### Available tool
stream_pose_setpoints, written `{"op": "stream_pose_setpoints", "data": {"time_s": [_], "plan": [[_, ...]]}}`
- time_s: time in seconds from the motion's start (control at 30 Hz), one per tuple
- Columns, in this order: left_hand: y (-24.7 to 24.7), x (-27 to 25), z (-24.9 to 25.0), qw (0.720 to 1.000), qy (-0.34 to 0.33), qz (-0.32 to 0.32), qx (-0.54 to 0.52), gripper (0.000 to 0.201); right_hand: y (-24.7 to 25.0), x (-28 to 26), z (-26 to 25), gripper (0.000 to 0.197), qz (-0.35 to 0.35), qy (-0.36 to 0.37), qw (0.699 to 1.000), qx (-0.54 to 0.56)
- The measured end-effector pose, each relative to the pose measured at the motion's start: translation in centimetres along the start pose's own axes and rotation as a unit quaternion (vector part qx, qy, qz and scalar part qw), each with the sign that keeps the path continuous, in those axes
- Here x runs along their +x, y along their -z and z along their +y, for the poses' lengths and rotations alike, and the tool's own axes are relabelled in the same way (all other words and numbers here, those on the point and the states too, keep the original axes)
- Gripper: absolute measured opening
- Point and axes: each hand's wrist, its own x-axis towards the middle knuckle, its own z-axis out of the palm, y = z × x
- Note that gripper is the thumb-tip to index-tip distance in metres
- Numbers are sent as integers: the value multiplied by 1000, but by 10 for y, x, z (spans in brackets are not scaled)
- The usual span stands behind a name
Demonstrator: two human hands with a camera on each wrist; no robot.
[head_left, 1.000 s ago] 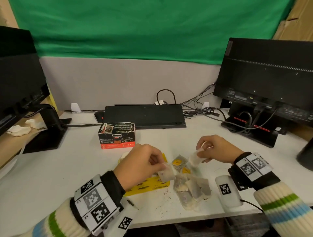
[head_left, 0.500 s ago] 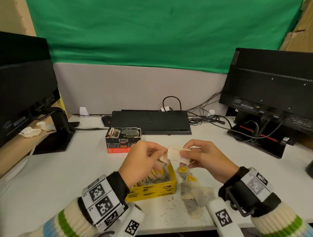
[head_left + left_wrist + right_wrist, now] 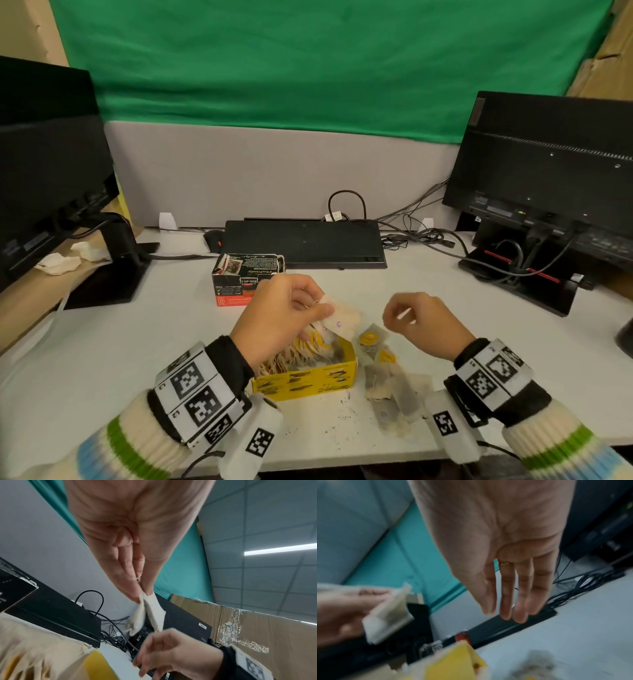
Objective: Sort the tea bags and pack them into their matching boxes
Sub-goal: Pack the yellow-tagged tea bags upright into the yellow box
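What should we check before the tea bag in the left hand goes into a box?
1. Grip: the left hand pinches the pale paper tea bag between thumb and fingertips: ok.
2. Right hand out of the way: it holds nothing, fingers relaxed, beside the bag: ok.
3. Yellow cardboard box open: yes, already quite full of tea bags: ok.
4. Black and red cardboard box open: top flaps up: ok.
5. Which box matches this bag: its tag is not visible: cannot tell.
6. Loose pile of grey tea bags on the white table, unsorted: not ok.
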Motion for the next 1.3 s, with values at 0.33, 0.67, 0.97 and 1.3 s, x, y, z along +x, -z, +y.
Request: {"op": "stream_pose_setpoints", "data": {"time_s": [0.33,0.67,0.97,1.3], "plan": [[-3,-4,2,999,-21,-25,43,22,-28,4,35,27,-134,-93,984,-74],[-2,-3,2,999,4,-30,37,39,3,7,19,10,-12,-68,997,-17],[-2,-1,-1,999,12,-20,38,31,25,-2,-15,8,72,-46,993,85],[-3,-1,-4,999,5,-35,37,10,13,-19,-54,10,69,31,986,147]]}}
